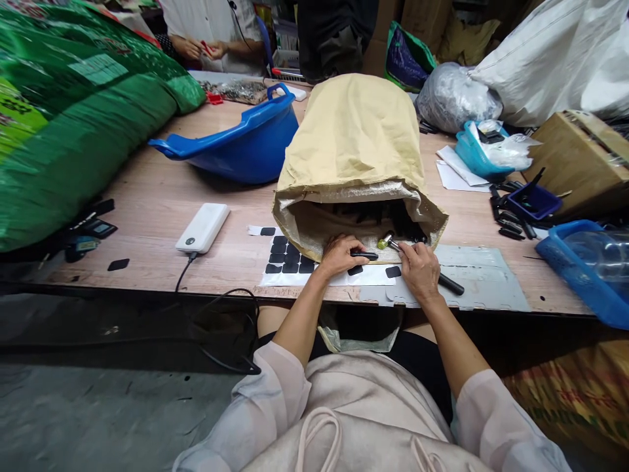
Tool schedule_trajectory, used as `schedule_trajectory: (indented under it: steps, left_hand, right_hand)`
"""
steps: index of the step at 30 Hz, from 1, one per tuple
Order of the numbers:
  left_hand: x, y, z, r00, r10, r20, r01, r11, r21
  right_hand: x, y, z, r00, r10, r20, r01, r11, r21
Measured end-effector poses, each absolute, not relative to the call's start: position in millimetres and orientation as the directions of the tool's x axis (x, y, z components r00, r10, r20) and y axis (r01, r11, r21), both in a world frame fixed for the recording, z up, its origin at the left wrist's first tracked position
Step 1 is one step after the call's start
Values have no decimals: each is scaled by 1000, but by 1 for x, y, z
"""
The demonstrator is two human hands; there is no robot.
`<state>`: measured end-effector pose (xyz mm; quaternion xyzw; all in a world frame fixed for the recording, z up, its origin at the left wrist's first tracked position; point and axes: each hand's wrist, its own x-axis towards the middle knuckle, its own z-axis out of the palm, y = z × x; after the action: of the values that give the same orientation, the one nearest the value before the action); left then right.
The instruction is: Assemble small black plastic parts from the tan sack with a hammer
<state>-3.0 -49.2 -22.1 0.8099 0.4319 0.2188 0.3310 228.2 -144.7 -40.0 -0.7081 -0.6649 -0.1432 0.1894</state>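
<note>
My left hand (339,254) is closed on a small black stick-shaped part (364,255) at the mouth of a tan woven sack (351,141) that lies open toward me. My right hand (419,269) grips a black-handled tool (449,284) whose metal tip carries a yellow-green piece (382,243), pointed at the black part. Both hands rest over a white backing sheet (314,278) with several black rounded pads (289,255). More black parts lie inside the sack.
A white power bank (203,227) with its cable lies to the left, beyond it a blue basin (236,147) and a big green sack (63,111). Blue trays (587,269) and black parts (511,223) sit right. Another person's hands (201,47) work at the far side.
</note>
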Motion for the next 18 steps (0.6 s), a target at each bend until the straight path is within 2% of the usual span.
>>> schedule_trajectory:
  steps: [3,6,8,10,12,13,16,18]
  left_hand:
    - [-6,-59,-14,543,837,70,548,-417,726]
    - [-15,-94,1,632,766,115,382,-437,815]
    - [-21,-126,8,772,628,98,186,-371,910]
    - [-24,-156,4,919,394,13,89,-240,967]
    - [-22,-177,-13,961,236,-140,196,-231,953]
    - [-20,-183,-25,938,238,-250,312,-277,909]
    - [-7,-186,-69,706,429,-564,702,-313,640]
    - [1,-182,-93,551,507,-663,829,-236,508]
  right_hand:
    - [228,-146,-40,77,890,450,995,-42,-88]
    - [227,-146,-39,91,892,443,994,-52,-99]
    - [227,-146,-39,97,895,436,993,-57,-104]
    - [226,-146,-39,101,897,430,992,-59,-109]
    - [225,-146,-39,103,898,428,991,-58,-117]
    - [225,-146,-39,103,898,429,991,-57,-120]
    - [225,-146,-39,100,895,434,991,-50,-124]
    - [225,-146,-39,98,893,439,991,-48,-123]
